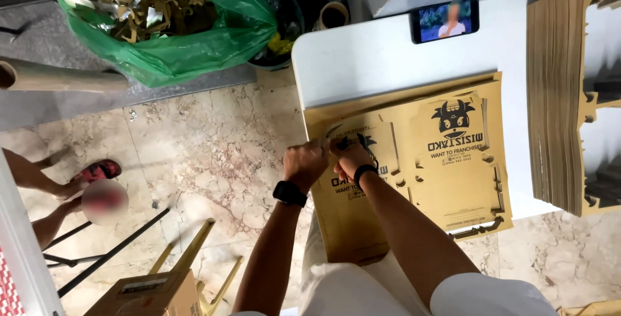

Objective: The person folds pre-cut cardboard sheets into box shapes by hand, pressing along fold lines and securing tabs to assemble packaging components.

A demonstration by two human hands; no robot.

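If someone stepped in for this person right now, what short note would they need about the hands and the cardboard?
Left hand: closed, pinching the edge of the die-cut cardboard sheet.
Right hand: closed on the same edge, close beside the left.
Things: that sheet lies on top of more printed sheets on the white table; a tall stack of cut sheets stands at the right; a green bag of scraps sits on the floor.
Done: cannot tell.
Left: the held sheet is still flat.

Both hands (330, 161) gripping cardboard sheet (414, 180)
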